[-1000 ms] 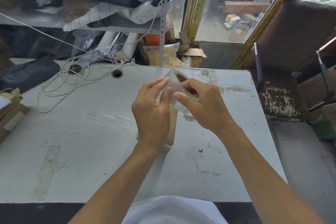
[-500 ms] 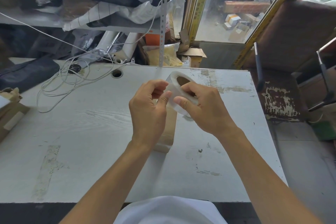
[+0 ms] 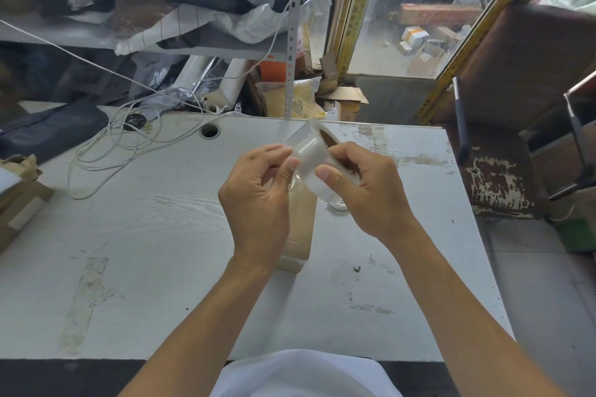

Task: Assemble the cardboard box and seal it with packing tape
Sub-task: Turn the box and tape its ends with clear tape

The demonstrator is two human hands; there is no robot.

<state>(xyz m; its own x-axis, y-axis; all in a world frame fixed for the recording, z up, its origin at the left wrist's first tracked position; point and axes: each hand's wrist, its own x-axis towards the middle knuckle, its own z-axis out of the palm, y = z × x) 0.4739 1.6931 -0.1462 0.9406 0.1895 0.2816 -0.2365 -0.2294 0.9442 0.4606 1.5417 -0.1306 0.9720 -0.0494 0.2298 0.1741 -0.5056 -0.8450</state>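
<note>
My right hand (image 3: 361, 190) grips a roll of clear packing tape (image 3: 309, 155), held above the white table (image 3: 135, 235) with the thumb across its outer face. My left hand (image 3: 254, 200) is beside it, thumb and fingers picking at the roll's surface, where a short clear piece of tape is lifted. A small brown cardboard box (image 3: 298, 232) lies on the table under both hands, mostly hidden by my left hand and wrist.
A tangle of white cable (image 3: 122, 145) lies at the table's back left, near a round cable hole (image 3: 209, 131). Cardboard pieces (image 3: 16, 200) sit at the left edge. A worn chair (image 3: 500, 184) stands to the right. Cluttered shelves and bags rise behind the table.
The tape roll has risen slightly and turned in my right hand. My left fingers have curled from lying flat on the roll to picking at its edge.
</note>
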